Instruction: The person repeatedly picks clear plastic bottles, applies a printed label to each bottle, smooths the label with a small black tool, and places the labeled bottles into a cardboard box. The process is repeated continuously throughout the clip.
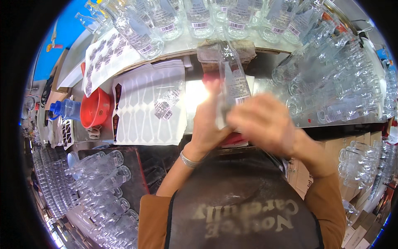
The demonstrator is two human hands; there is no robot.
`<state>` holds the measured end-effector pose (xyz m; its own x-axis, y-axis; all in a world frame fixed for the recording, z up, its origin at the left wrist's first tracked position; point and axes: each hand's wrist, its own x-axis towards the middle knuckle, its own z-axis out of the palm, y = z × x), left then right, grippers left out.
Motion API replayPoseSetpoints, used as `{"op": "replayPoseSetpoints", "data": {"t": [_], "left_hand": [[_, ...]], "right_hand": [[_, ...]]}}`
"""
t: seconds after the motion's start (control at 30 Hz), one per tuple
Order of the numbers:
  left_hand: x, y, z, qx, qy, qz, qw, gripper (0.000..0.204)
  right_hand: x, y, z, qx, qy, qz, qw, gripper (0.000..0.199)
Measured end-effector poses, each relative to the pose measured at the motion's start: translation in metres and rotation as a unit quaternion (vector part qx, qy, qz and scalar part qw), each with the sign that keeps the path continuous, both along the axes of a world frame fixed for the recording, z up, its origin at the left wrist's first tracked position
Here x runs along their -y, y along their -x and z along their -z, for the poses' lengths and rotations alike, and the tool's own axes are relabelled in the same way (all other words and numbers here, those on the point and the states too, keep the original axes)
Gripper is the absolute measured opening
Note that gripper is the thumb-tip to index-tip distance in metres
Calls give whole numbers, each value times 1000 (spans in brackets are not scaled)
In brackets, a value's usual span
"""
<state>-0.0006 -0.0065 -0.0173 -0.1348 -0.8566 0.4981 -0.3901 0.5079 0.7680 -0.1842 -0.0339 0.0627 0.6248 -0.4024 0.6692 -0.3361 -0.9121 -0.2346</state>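
A clear glass bottle (236,79) with a printed label lies in front of me, its neck pointing away across a folded cloth (244,50). My left hand (207,114), with a bracelet at the wrist, grips the bottle's near end from the left, thumb stretched along its side. Over the bottle's base on the right is my right hand (265,122). Motion smears its fingers, so whether they touch the glass cannot be made out. Sheets of label stickers (149,112), many positions peeled, lie to the left of the bottle.
Labelled bottles (199,18) stand on the shelf above. Clear bottles are piled at the right (336,83) and lower left (107,178). An orange-red bowl (95,108) and a blue-capped plastic bottle (68,108) sit at the left. Cardboard boxes (336,145) stand at the lower right.
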Motion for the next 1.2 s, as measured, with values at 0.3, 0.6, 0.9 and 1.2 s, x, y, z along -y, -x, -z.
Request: {"op": "replayPoseSetpoints", "data": {"t": [0.3, 0.6, 0.9, 1.2], "left_hand": [[-10, 6, 6, -9, -37, -51, 998, 100], [-15, -2, 8, 6, -65, 5, 998, 124], [-15, -14, 13, -50, -175, 35, 983, 115], [-13, -18, 20, -77, -153, 44, 984, 110]], "right_hand": [[69, -20, -11, -102, -139, 97, 980, 8], [60, -2, -9, -60, -145, 32, 987, 18], [34, 14, 2, -42, -159, -18, 986, 25], [7, 38, 34, 79, -291, -82, 950, 33]]}}
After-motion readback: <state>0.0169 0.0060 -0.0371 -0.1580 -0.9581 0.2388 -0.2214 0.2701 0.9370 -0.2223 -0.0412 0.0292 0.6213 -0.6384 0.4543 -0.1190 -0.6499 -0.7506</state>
